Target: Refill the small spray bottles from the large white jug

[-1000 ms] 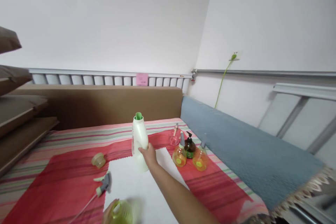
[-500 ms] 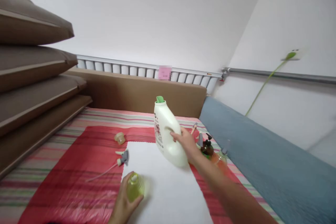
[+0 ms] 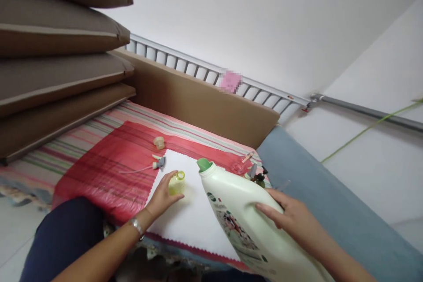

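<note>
My right hand (image 3: 287, 216) grips the moulded handle of a large pale green detergent jug (image 3: 244, 198), which is tilted with its green spout toward the left. My left hand (image 3: 165, 194) is curled round a small see-through yellow-green bottle (image 3: 177, 185), whose open neck faces up. The bottle stands on or just over a white sheet (image 3: 188, 224). A gap remains between the jug's spout and the bottle's neck. Left of the bottle lies a spray trigger head (image 3: 160, 164) with its thin tube, and beyond that a beige cap (image 3: 159, 142).
Red cloth (image 3: 109, 163) covers a striped bedspread. Behind the jug stand a dark pump bottle (image 3: 259, 179) and other small bottles. Stacked brown cushions (image 3: 66, 70) rise at the left, a brown board (image 3: 198, 92) at the back, a blue-grey panel (image 3: 307, 180) at the right.
The jug has come closer to me and tipped to the left, from nearly upright. My left hand still holds the small bottle. The view has tilted and shifted.
</note>
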Available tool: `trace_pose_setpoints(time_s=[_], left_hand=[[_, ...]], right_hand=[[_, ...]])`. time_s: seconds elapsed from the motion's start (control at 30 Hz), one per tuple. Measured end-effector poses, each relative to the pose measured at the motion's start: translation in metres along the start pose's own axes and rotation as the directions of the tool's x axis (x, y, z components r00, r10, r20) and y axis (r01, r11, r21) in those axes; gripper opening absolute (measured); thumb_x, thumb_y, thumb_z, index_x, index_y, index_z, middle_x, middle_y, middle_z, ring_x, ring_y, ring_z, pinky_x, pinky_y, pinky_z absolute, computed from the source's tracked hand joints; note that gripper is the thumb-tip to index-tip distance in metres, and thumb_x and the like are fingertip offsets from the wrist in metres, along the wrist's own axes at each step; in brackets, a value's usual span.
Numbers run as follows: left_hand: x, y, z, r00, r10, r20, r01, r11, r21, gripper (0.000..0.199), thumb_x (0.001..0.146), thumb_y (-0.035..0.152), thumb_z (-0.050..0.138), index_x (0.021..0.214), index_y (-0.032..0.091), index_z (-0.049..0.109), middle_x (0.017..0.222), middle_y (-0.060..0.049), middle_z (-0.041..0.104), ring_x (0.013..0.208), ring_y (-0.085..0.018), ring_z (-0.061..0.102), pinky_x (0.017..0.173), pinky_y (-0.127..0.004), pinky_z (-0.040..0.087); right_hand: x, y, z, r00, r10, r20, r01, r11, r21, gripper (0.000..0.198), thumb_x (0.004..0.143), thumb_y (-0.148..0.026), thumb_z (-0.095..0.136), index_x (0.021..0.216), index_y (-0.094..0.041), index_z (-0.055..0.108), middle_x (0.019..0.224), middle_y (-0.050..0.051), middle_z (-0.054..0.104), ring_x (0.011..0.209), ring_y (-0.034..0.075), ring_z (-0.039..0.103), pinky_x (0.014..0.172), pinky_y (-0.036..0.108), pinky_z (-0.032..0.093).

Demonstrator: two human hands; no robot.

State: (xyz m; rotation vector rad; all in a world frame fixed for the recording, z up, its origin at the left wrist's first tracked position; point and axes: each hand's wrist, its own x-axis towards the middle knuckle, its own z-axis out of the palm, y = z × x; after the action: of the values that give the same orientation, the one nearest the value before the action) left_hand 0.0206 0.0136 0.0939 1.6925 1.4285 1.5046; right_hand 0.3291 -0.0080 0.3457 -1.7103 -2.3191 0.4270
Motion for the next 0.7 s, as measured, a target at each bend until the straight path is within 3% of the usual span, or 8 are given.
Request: trace_pose_setpoints(time_s=[0.07, 0.2, 0.7], left_hand=[[0.000, -0.001, 0.004, 1.000, -0.001, 0.007, 0.001, 1.000, 0.009, 0.065, 0.069, 0.027, 0.074, 0.126, 0.019, 0.044, 0.128, -0.013, 0.052, 0.123, -0.029, 0.048, 0.107, -0.052, 0.035], [-0.005, -0.003, 0.007, 1.000, -0.003, -0.005, 0.003, 1.000, -0.001, 0.066, 0.065, 0.022, 0.075, 0.125, 0.020, 0.047, 0.126, -0.011, 0.055, 0.121, -0.029, 0.049, 0.107, -0.049, 0.037], [-0.010, -0.001, 0.011, 1.000, 0.013, -0.003, -0.012, 0.998, 0.061, 0.071, 0.065, 0.019, 0.074, 0.129, 0.022, 0.043, 0.127, -0.010, 0.053, 0.121, -0.029, 0.049, 0.105, -0.049, 0.038]], right_hand=[[-0.003, 0.001, -0.001, 0.999, -0.045, 0.003, 0.045, 0.997, -0.065, 0.039, 0.077, -0.053, 0.052, 0.098, -0.025, 0.070, 0.096, 0.004, 0.074, 0.080, 0.027, 0.068, 0.071, 0.032, 0.052], [-0.001, 0.004, -0.001, 0.994, -0.092, 0.051, 0.100, 0.977, -0.187, 0.037, 0.080, -0.053, 0.053, 0.103, -0.029, 0.069, 0.105, 0.002, 0.073, 0.092, 0.027, 0.068, 0.078, 0.032, 0.052], [0.022, -0.020, 0.005, 0.974, -0.165, 0.157, 0.217, 0.882, -0.419, 0.034, 0.085, -0.050, 0.053, 0.113, -0.034, 0.064, 0.106, 0.000, 0.072, 0.091, 0.027, 0.068, 0.075, 0.035, 0.050]])
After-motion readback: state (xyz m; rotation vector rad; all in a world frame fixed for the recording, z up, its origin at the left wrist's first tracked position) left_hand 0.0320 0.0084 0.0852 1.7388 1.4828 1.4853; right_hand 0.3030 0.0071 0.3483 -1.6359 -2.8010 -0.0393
